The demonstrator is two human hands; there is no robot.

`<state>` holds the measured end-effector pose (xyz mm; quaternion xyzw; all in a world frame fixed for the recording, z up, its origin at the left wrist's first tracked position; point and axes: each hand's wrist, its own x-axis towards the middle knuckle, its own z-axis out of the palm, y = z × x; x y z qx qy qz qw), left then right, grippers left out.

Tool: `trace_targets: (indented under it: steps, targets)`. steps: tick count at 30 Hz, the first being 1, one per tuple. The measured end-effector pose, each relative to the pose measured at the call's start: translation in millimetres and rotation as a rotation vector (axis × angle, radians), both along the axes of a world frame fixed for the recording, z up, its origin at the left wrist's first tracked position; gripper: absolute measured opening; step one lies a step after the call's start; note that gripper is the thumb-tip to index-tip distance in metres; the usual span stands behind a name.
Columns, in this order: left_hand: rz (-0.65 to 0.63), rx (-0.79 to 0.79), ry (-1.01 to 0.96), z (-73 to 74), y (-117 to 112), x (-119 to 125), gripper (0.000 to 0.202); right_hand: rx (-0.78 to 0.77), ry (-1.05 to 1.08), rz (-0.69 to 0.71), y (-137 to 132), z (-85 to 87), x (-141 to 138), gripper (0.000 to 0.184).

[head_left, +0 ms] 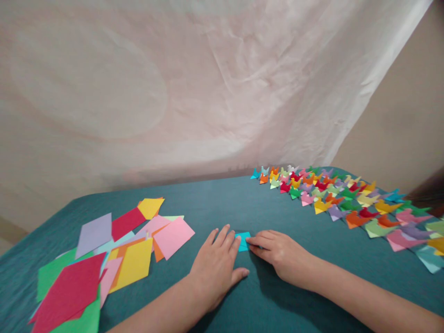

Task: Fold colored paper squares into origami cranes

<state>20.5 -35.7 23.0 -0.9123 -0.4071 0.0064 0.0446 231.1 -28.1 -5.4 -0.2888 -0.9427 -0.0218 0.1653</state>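
A small folded piece of bright blue paper (244,242) lies on the table between my two hands. My left hand (214,260) rests flat at its left side, fingers stretched out and thumb spread, the fingertips touching the paper's left edge. From the right, my right hand (283,253) reaches in with bent fingers drawn together. Its fingertips grip the paper's right edge and cover part of it. Whether the right thumb is beneath the paper I cannot see.
Loose paper sheets in several colours, among them a red sheet (74,282) and a yellow sheet (133,264), overlap on the left. Rows of folded paper birds (322,206) stand along the right. A dark green cloth (208,203) covers the table; a pale curtain (194,92) hangs behind.
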Motion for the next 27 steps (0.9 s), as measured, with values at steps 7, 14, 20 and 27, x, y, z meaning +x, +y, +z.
trace_targets:
  steps: [7, 14, 20, 27]
  targets:
    - [-0.009, -0.007, -0.034, -0.9, 0, 1, 0.059, -0.005, 0.015, -0.003, 0, -1.1, 2, 0.022]
    - [-0.038, 0.042, -0.236, -9.7, 12, 3, 0.029, -0.003, 0.048, -0.027, 0, -9.8, 3, 0.023]
    - [0.011, -0.067, -0.475, -13.7, 26, -6, 0.02, -0.019, 0.102, -0.01, -1, -13.5, 4, 0.025]
    - [0.004, -0.136, -0.606, -24.8, 33, -8, 0.028, 0.018, 0.151, -0.034, -3, -17.6, 3, 0.025]
